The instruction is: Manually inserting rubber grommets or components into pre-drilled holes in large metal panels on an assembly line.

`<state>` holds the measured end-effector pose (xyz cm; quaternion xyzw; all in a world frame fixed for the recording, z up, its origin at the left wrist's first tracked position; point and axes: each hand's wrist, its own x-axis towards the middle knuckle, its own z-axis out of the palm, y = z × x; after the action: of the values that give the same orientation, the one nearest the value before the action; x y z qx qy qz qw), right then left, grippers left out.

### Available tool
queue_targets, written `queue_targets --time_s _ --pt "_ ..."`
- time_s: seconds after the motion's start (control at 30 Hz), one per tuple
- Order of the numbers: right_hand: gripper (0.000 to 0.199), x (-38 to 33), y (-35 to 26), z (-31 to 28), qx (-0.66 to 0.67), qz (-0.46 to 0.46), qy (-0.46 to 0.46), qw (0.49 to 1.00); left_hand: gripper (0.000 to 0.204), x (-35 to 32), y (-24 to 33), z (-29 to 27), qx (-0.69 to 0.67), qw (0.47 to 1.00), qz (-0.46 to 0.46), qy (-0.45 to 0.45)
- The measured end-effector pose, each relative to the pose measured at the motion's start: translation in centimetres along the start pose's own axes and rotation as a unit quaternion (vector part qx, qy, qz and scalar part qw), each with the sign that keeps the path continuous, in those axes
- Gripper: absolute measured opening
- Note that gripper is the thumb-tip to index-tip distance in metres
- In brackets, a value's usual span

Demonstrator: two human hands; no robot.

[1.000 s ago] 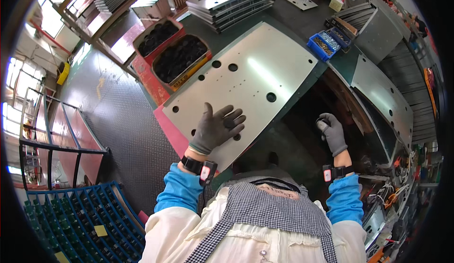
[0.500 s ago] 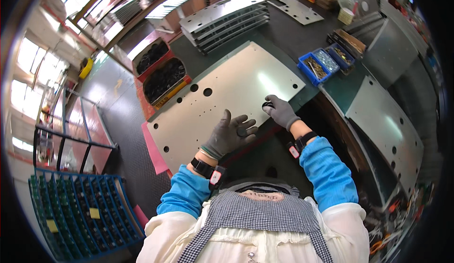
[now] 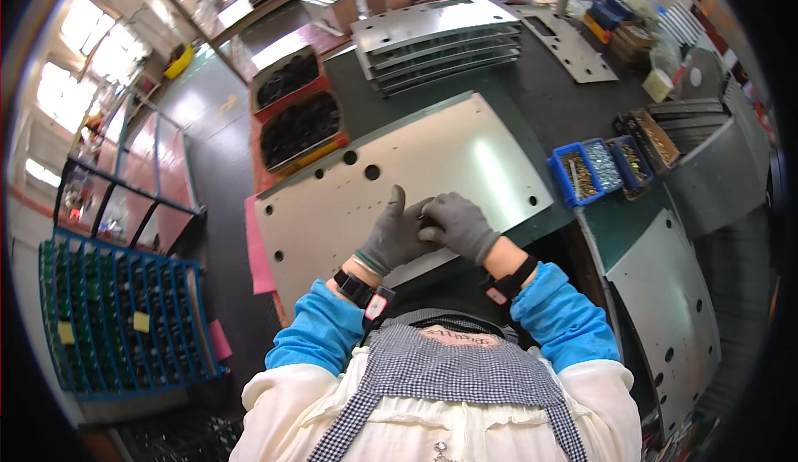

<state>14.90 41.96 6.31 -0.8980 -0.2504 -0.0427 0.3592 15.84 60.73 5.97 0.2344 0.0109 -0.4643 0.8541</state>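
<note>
My left hand (image 3: 394, 238), in a grey glove, is palm up over the near part of a flat pale metal panel (image 3: 440, 150). Its thumb stands out, apart from the fingers, which are partly covered. My right hand (image 3: 461, 226), gloved too, reaches across from the right with its fingers bent and closed over the left palm and fingertips. Whatever lies between the two hands is hidden. The panel has several round holes along its left and far edges and a bright reflection on its right half.
Two red bins (image 3: 317, 156) of black parts stand beyond the panel's left corner. Blue bins (image 3: 559, 181) of small metal hardware sit at the right. Behind is a stack of panels (image 3: 440, 23); another panel (image 3: 665, 296) leans at right. A blue rack (image 3: 137, 250) stands left.
My right hand, which held small black round pieces, has moved left onto my left hand. The black disc seen on the left fingers is now hidden. The view has shifted slightly.
</note>
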Motion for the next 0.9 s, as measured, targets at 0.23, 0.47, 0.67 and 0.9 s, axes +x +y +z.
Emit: queue_targets --time_s 0.23,0.47,0.67,0.9 --pt "0.015 -6.0 8.1 -6.0 0.064 0.147 0.12 0.98 0.086 5.5 1.3 -0.7 0.193 0.974 -0.108 0.048" --pt "0.011 -10.5 15.1 -11.3 0.074 0.257 0.171 0.948 0.067 5.0 1.8 -1.0 0.625 0.743 -0.066 0.228" --pt "0.021 -8.6 18.6 -8.0 0.098 0.178 0.166 0.965 0.082 6.1 -1.3 0.6 0.804 0.521 -0.073 0.277" --pt "0.012 -9.4 20.3 -7.1 -0.056 0.193 0.163 0.966 0.084 7.5 -2.8 2.5 0.776 0.516 -0.087 0.353"
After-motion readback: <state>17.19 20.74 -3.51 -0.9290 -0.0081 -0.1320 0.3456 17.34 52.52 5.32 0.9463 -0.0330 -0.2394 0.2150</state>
